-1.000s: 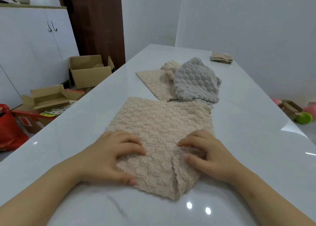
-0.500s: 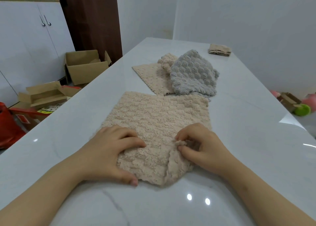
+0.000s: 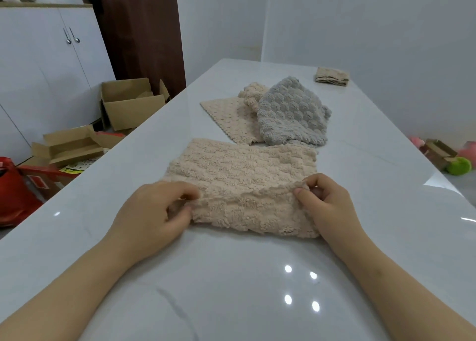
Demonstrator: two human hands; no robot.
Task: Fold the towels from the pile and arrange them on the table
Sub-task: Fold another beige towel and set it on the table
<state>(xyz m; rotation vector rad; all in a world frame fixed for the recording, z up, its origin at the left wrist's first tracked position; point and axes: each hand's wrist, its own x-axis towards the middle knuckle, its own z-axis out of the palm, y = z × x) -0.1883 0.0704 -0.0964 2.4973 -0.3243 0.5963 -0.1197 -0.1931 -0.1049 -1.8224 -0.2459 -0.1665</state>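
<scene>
Two near corners of the beige towel (image 3: 244, 170), lying on the white table (image 3: 231, 289), are pinched by the left hand (image 3: 154, 212) and right hand (image 3: 328, 201); carrying them level to the far edge should square the fold.

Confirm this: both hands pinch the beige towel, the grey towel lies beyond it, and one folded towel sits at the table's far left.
Wrong side. The head view shows the folded towel at the far right of the table, not the far left. The rest holds: the left hand and right hand pinch the beige towel, with the grey towel beyond it.
</scene>
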